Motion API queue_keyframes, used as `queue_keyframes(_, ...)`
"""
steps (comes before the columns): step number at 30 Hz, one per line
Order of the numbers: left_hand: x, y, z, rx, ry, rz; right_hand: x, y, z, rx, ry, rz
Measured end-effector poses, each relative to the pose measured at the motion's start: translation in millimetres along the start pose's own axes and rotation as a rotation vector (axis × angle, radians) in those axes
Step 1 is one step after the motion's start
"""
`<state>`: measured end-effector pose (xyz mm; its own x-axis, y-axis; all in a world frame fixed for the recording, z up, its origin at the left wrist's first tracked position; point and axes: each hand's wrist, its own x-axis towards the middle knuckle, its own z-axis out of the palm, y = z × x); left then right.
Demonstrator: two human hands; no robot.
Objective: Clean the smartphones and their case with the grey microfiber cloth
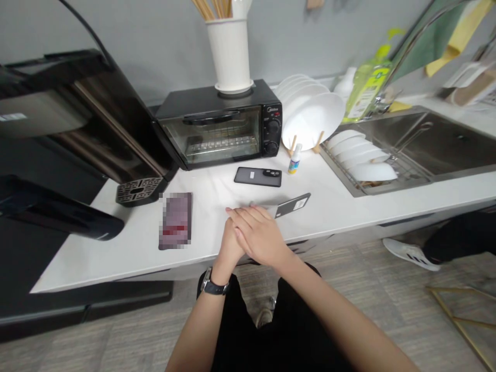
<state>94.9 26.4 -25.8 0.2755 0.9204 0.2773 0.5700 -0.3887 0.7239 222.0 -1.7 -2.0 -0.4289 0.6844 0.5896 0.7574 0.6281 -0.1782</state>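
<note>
My left hand [231, 242], below a dark wristwatch [214, 284], is clasped with my right hand [263, 235] above the counter's front edge. The right fingers lie closed over the left ones, and nothing shows between them. Just right of the hands is a flat dark grey object with a white label [293, 205]; its kind is unclear. Behind them a dark phone [258, 176] lies back-up, its camera lenses at the right. A small white spray bottle [295, 159] stands beside it. To the left lies a second phone [176, 221], its surface pixelated.
A black toaster oven [220, 129] bears a white utensil pot [230, 54]. At the left stands a black drink machine [141, 191]. White plates [310, 116] stand in a rack, with a sink [442, 139] holding bowls [360, 155] at the right. Another person's shoe [411, 254] shows on the floor.
</note>
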Motion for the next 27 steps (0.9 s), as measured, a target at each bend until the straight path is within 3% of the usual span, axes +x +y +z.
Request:
queue_keyframes(2, -0.9, 0.5, 0.5, -0.019, -0.029, 0.012, -12.2, 25.6, -11.6, -0.09, 0.011, 0.061)
queue_keyframes(6, -3.0, 4.7, 1.8, -0.093, -0.045, 0.02, -32.3, 83.0, -41.8, -0.309, 0.09, 0.423)
queue_keyframes(9, -2.3, 3.7, 2.2, -0.062, -0.041, 0.038, -20.0, 60.5, -33.5, -0.281, 0.114, 0.427)
queue_keyframes(12, -1.0, -0.9, 2.6, 0.033, -0.034, 0.043, -0.4, 7.9, -9.2, -0.118, 0.038, 0.205)
queue_keyframes(14, -1.4, -2.5, 2.7, 0.061, -0.028, 0.031, 2.4, -5.8, -3.8, -0.063, -0.007, 0.089)
queue_keyframes(17, -3.8, 0.9, 2.5, 0.036, -0.037, 0.025, -13.0, 26.6, -18.8, -0.153, -0.011, 0.132)
queue_keyframes(20, -5.8, 6.5, 2.3, -0.052, -0.046, 0.055, -28.2, 73.6, -38.3, -0.306, 0.044, 0.354)
queue_keyframes(22, -5.7, 6.9, 2.6, -0.076, -0.036, 0.064, -26.4, 76.3, -38.3, -0.335, 0.087, 0.445)
queue_keyframes(24, -4.3, 3.5, 3.2, -0.03, -0.026, 0.046, -15.3, 50.5, -25.2, -0.284, 0.11, 0.422)
queue_keyframes(27, -1.6, -3.6, 3.6, 0.059, -0.015, 0.011, 4.5, -2.0, 0.4, -0.073, 0.04, 0.218)
